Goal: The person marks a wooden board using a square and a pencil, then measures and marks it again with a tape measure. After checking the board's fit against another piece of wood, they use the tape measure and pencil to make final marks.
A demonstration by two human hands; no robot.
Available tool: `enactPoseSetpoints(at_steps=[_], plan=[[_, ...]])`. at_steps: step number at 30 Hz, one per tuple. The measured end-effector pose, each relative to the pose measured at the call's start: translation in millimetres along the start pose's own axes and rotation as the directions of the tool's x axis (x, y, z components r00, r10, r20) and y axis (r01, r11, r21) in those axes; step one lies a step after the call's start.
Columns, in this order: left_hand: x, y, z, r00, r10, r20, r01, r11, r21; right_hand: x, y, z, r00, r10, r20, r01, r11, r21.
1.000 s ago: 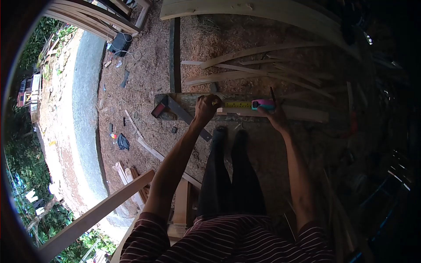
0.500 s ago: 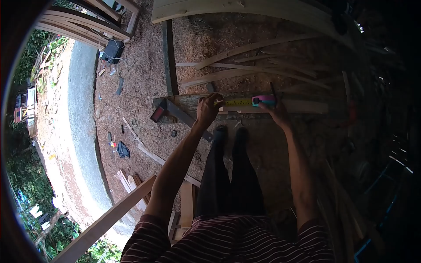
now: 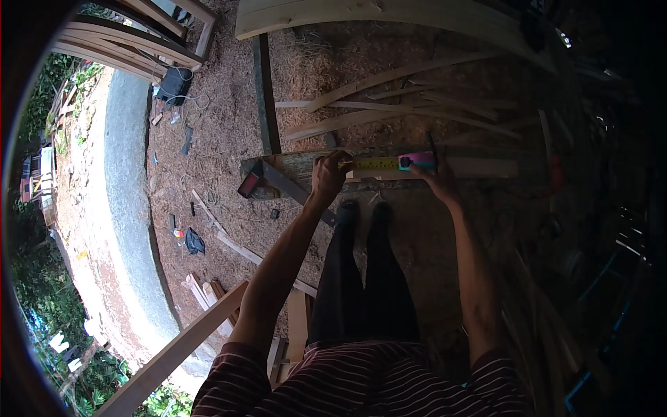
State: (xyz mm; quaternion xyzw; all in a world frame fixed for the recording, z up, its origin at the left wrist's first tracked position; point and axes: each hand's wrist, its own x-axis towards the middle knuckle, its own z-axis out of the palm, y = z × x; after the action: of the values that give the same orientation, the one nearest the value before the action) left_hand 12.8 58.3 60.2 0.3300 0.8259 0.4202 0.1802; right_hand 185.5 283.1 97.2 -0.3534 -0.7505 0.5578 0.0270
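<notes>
A yellow tape blade (image 3: 375, 163) is drawn out of a pink and teal tape measure (image 3: 419, 162) and lies along a narrow wooden piece (image 3: 479, 167). My left hand (image 3: 329, 174) pinches the blade's free end at the left end of that wood. My right hand (image 3: 439, 179) is closed round the tape measure; a thin dark stick-like item points up beside its fingers. Under the wood is a rough, weathered plank (image 3: 295, 164). A square with a dark blade (image 3: 288, 186) and reddish handle rests across the plank's left part.
Curved wooden strips (image 3: 396, 111) lie on shavings beyond the plank. A wide board (image 3: 389, 17) spans the far side. At the lower left a long beam (image 3: 174, 347) slants past me. A black case (image 3: 175, 85) sits near stacked frames at the upper left.
The view has shifted very slightly. Both hands keep their hold on the tape, and the blade's drawn length looks about the same.
</notes>
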Motion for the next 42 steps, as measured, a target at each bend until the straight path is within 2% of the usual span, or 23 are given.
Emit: enactPoseSetpoints(at_steps=[5, 7, 9, 15, 17, 19, 20, 21, 23, 25, 26, 27, 28, 29, 31, 32, 34, 38, 40, 42], plan=[[0, -5, 3, 1.000, 0.018, -0.022, -0.017, 1.000, 0.016, 1, 9, 2, 1.000, 0.013, -0.011, -0.013, 0.999, -0.036], [-1, -5, 3, 1.000, 0.007, -0.016, -0.007, 1.000, 0.019, 0, 4, 1, 0.999, 0.017, 0.028, -0.018, 0.999, 0.028], [-1, -6, 4, 1.000, -0.002, -0.009, 0.002, 1.000, 0.021, 0, 5, 1, 1.000, 0.013, 0.017, -0.013, 1.000, 0.018], [0, -6, 2, 0.999, 0.053, -0.011, -0.052, 0.997, 0.065, -1, 0, -1, 1.000, 0.015, 0.019, -0.015, 1.000, -0.015], [-1, -3, 2, 1.000, -0.025, -0.005, 0.025, 1.000, 0.004, 1, 4, -2, 0.998, 0.039, 0.039, -0.038, 0.999, -0.033], [-1, -6, 3, 1.000, -0.023, -0.002, 0.023, 1.000, 0.005, 4, 21, 1, 0.998, -0.066, -0.010, 0.066, 0.998, -0.025], [0, -7, 3, 1.000, -0.020, 0.002, 0.020, 1.000, 0.005, 3, 16, 3, 0.998, -0.067, -0.010, 0.067, 0.997, -0.025], [0, -8, 4, 1.000, -0.020, 0.001, 0.020, 1.000, 0.004, 0, 12, 5, 0.956, -0.239, -0.170, 0.218, 0.967, -0.135], [0, -9, 5, 1.000, 0.005, -0.004, -0.005, 1.000, 0.016, -8, -2, 9, 0.859, -0.414, -0.301, 0.342, 0.902, -0.265], [0, -6, 2, 1.000, -0.002, -0.004, 0.002, 1.000, 0.002, -23, -32, 14, 0.890, -0.204, -0.407, 0.172, 0.979, -0.113], [0, -6, 2, 1.000, -0.009, -0.001, 0.009, 1.000, -0.013, -26, -33, 19, 0.890, -0.203, -0.407, 0.172, 0.979, -0.112], [0, -6, 2, 1.000, -0.009, 0.000, 0.009, 1.000, -0.014, -29, -33, 25, 0.914, -0.348, -0.210, 0.297, 0.925, -0.238], [0, -6, 1, 1.000, 0.014, -0.005, -0.014, 1.000, -0.020, -32, -32, 30, 0.890, -0.455, 0.008, 0.432, 0.839, -0.332], [0, -6, 1, 0.999, 0.038, -0.009, -0.038, 0.999, -0.026, -33, -26, 41, 0.891, -0.453, 0.006, 0.429, 0.840, -0.333], [0, -6, 2, 0.999, 0.039, -0.007, -0.039, 0.999, 0.000, -34, -10, 67, 0.828, -0.506, 0.242, 0.536, 0.585, -0.609], [0, -7, 2, 0.999, 0.039, -0.007, -0.039, 0.999, 0.028, -36, -7, 74, 0.828, -0.507, 0.240, 0.535, 0.587, -0.607], [0, -9, 2, 0.999, 0.054, -0.007, -0.054, 0.998, 0.031, -40, -1, 86, 0.902, -0.322, 0.289, 0.426, 0.552, -0.717], [-1, -13, 2, 0.996, 0.084, 0.005, -0.084, 0.993, 0.085, -51, -3, 94, 0.899, -0.369, 0.236, 0.406, 0.500, -0.765], [-1, -11, 3, 0.997, 0.083, 0.003, -0.083, 0.993, 0.088, -53, -13, 92, 0.939, -0.218, 0.265, 0.342, 0.536, -0.772], [-1, -9, -1, 0.997, 0.080, -0.001, -0.080, 0.992, 0.094, -53, -17, 94, 0.943, -0.185, 0.276, 0.332, 0.523, -0.785]])
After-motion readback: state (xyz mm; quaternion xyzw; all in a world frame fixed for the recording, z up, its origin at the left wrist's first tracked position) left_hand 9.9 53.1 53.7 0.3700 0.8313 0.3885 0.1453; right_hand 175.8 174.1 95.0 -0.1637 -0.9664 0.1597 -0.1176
